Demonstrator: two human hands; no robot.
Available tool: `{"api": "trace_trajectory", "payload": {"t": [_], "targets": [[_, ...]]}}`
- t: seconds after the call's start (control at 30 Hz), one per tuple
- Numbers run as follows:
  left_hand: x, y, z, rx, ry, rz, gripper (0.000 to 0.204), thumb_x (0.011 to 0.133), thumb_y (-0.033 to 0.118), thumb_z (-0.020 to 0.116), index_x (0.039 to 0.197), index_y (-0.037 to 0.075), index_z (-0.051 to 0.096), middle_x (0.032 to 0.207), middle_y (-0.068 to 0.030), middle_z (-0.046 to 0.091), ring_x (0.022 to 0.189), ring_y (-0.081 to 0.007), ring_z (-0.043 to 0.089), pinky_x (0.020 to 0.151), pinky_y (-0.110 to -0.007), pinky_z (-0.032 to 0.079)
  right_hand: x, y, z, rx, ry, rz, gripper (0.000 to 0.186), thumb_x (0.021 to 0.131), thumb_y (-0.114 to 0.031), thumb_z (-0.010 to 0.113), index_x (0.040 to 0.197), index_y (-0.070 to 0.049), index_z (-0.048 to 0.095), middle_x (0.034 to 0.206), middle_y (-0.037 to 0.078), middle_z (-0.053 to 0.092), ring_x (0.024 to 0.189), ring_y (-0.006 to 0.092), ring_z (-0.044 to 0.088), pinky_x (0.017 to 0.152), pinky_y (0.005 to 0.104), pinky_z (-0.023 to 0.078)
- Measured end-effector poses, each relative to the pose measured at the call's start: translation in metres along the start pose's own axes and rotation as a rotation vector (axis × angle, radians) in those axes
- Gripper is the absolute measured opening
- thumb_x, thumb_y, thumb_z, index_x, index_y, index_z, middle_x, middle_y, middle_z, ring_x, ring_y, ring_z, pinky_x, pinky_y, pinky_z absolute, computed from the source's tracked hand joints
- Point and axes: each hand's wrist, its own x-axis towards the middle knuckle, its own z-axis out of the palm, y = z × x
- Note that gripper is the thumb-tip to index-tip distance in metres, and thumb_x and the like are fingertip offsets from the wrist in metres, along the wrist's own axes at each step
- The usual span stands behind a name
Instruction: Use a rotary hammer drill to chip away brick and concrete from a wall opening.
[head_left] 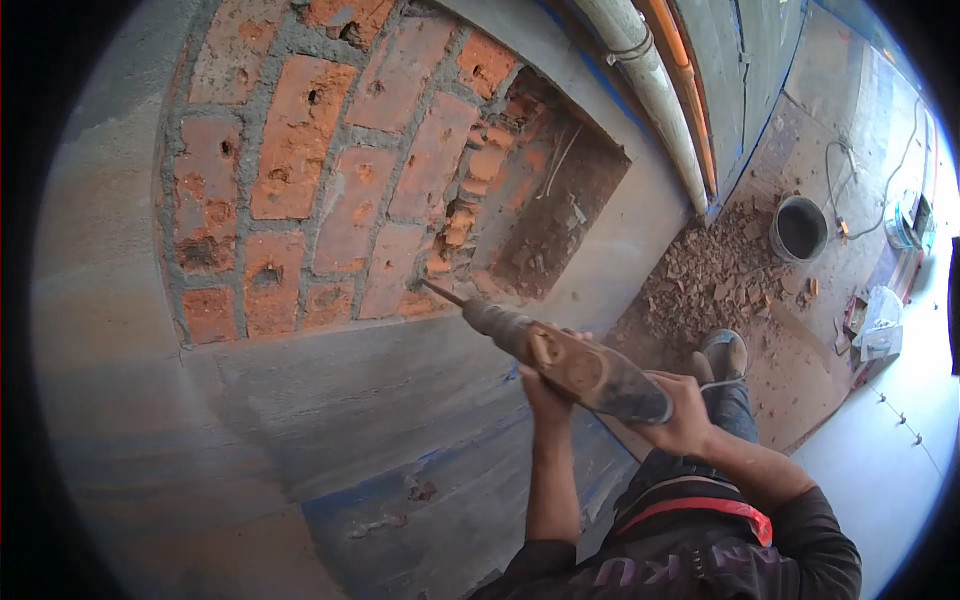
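I hold a dusty demolition hammer (575, 368) at a slant, its chisel bit (443, 292) pointing up and left. The bit's tip meets the exposed brickwork (345, 215) or sits right in front of it, near the lower edge of a broken-out recess (560, 205). My left hand (548, 396) is wrapped round the body from below, with most of its fingers hidden behind the tool. Farther back, my right hand (683, 412) is closed round the rear handle. Pitted red bricks with grey mortar fill the opening, and rubble lies inside the recess.
Grey plaster (330, 400) surrounds the bricks. A pale pipe (655, 95) and an orange pipe (690, 90) run along the wall at upper right. Brick rubble (720, 275) covers the floor beside my shoe (724, 355). A bucket (799, 229) and a cable (850, 170) lie beyond.
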Motion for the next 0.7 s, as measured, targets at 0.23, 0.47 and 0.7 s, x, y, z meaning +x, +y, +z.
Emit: {"api": "trace_trajectory", "payload": {"t": [0.23,0.47,0.7], "targets": [[0.011,0.072,0.0,-0.262,-0.16,-0.055,0.115,0.08,0.096,0.065,0.148,0.004,0.05,0.125,-0.0183,0.066,0.126,-0.0393,0.059,0.116,-0.059,0.048,0.021,-0.073,0.054,-0.093,-0.061,-0.062,0.032,0.081,-0.02,0.086,0.098,0.0,0.066,0.088,0.021,0.069,0.08,0.0463,0.072,0.07,0.0521,0.059],[0.043,0.104,-0.022,-0.436,-0.523,0.031,0.112,0.086,0.087,0.07,0.157,0.005,0.045,0.137,-0.0215,0.063,0.142,-0.0422,0.049,0.126,-0.063,0.03,0.04,-0.113,0.074,-0.182,-0.212,-0.203,0.036,0.081,-0.021,0.079,0.098,0.001,0.057,0.09,0.018,0.062,0.073,0.0402,0.071,0.062,0.0501,0.06],[0.045,0.136,-0.015,-0.378,-0.623,-0.11,0.092,0.104,0.074,0.034,0.156,-0.001,0.045,0.14,-0.0155,0.064,0.144,-0.0371,0.053,0.13,-0.055,0.03,0.048,-0.132,0.094,-0.347,-0.276,-0.382,0.021,0.085,-0.014,0.067,0.09,0.005,0.061,0.086,0.017,0.061,0.066,0.03,0.069,0.054,0.0416,0.057]]}}
